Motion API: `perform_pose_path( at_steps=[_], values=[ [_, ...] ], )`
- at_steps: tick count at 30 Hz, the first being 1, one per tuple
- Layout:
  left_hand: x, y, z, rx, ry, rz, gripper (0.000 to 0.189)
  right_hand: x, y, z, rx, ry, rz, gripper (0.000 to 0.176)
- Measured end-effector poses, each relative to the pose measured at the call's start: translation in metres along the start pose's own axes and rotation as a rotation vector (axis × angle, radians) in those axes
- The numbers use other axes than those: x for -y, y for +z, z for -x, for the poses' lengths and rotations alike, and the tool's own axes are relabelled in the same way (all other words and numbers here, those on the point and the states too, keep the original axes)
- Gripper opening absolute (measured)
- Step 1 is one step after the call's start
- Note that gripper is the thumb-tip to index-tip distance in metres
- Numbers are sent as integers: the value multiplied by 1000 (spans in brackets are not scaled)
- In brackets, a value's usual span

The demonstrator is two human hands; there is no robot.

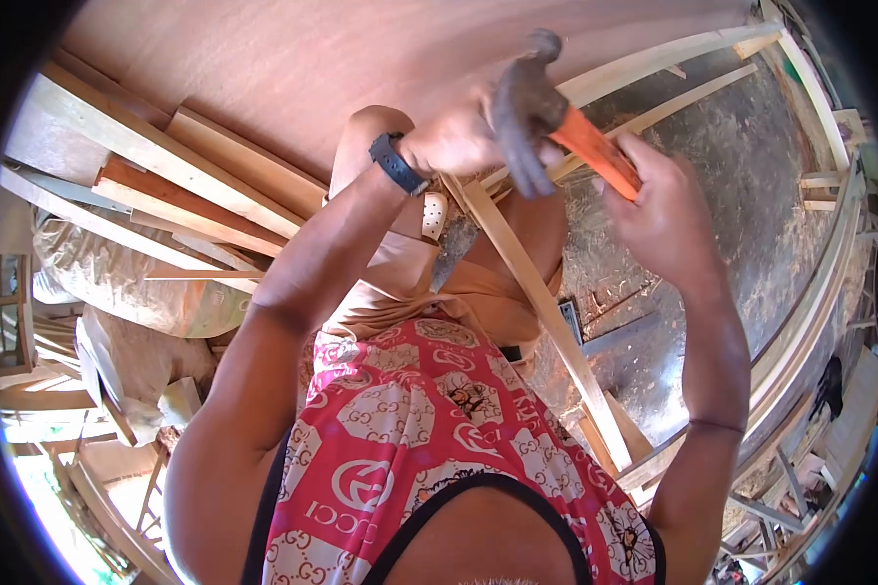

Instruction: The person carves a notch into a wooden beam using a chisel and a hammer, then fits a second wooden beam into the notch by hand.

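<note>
Two hands meet at an orange-handled steel claw hammer (527,122) above a pale, narrow wooden strip (532,288).
Nearest is the red patterned shirt (410,429), and the strip slants up across the lap beyond it. Higher, the right hand (658,210) is closed tight round the hammer's orange handle, with the head raised and blurred. The left hand (449,141), a black watch (397,163) on its wrist, is curled beside the hammer head by the strip's upper end; whether it pinches a nail I cannot tell. Farther off lie a broad brown plywood sheet (263,58) and stacked timber planks (185,185). The hammering looks mid-course: no seated nail shows, and the strip seems not yet fixed.
</note>
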State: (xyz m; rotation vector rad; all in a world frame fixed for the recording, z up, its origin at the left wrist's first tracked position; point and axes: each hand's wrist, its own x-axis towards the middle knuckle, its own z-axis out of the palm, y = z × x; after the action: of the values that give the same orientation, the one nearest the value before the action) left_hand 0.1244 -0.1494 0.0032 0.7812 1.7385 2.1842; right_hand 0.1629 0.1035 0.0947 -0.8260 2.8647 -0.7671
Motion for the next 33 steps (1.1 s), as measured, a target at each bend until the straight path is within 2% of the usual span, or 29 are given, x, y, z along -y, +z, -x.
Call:
perform_pose_path(
  at_steps=[1, 2, 3, 4, 5, 6, 7, 8, 9, 10, 11, 12, 13, 14, 15, 16, 18, 19, 23, 24, 25, 27, 29, 31, 32, 33],
  values=[
    [-31, 19, -1, 157, -188, -327, 34, -4, 2, 1, -18, 46, -158, 21],
    [-46, 32, 1, 311, -380, -650, 35, -10, 6, 4, -7, 42, -154, 21],
    [-36, 37, -6, 425, -183, -516, 39, -15, 11, 6, -70, 42, -264, 22],
    [-31, 35, -6, 413, -183, -514, 39, -19, 13, 9, -135, 41, -375, 22],
    [-29, 30, -8, 119, -153, -361, 39, -19, 12, 12, -125, 34, -374, 22],
    [-38, 29, -15, -169, -118, -204, 38, -14, 6, 16, -100, 200, -534, 22],
    [-39, 17, -29, -135, -30, -152, 38, -9, 0, 22, -74, 373, -693, 22],
    [-41, 8, -41, -100, 55, -99, 38, -6, -4, 27, -68, 377, -693, 22],
    [-57, 12, -44, -43, 19, -288, 30, -5, -8, 31, -144, 332, -756, 22],
    [-48, 13, -45, -46, 20, -286, 30, -4, -12, 34, -218, 287, -818, 22],
    [-32, 11, -49, 16, 0, -181, 28, -8, -17, 37, -246, 166, -801, 32],
    [-30, 10, -54, 78, -22, -74, 29, -9, -17, 37, -243, 165, -798, 32],
    [-42, -11, -60, 447, -37, 51, 17, -11, -15, 38, -281, 26, -930, 38],
    [-33, -6, -55, 443, -37, 52, 17, -13, -11, 38, -319, -120, -1061, 43],
    [-28, 10, -45, 227, -26, -138, 25, -22, -7, 43, -214, -27, -1077, 50],
    [-24, 19, -38, 9, -17, -325, 35, -22, -1, 47, -211, -28, -1079, 50],
    [-21, 14, -32, 29, -28, -287, 35, -20, 8, 51, -254, 89, -629, 42],
    [-20, 12, -29, 54, -42, -245, 34, -19, 14, 51, -282, 113, -611, 34],
    [-22, 12, -21, 62, -58, -225, 36, -10, 10, 43, -271, 68, -576, 24],
    [-28, 13, -21, 102, -46, -374, 33, -6, 7, 41, -274, 73, -576, 24],
    [-31, 14, -20, 144, -33, -524, 30, -3, 4, 38, -295, 40, -589, 29],
    [-31, 12, -19, 119, -59, -475, 33, 3, 2, 30, -323, 17, -601, 34],
    [-25, 9, -15, 91, -81, -429, 36, 7, 3, 17, -454, -243, -487, 20],
    [-10, 5, -9, -9, 87, -418, 32, 6, 7, 9, -406, -232, -376, 19],
    [-2, 2, -12, 1, 88, -420, 32, 2, 10, 5, -355, -225, -269, 18],
    [2, 0, -18, 40, 184, -598, 29, -1, 18, 0, -275, -185, -183, 18]
  ],
)
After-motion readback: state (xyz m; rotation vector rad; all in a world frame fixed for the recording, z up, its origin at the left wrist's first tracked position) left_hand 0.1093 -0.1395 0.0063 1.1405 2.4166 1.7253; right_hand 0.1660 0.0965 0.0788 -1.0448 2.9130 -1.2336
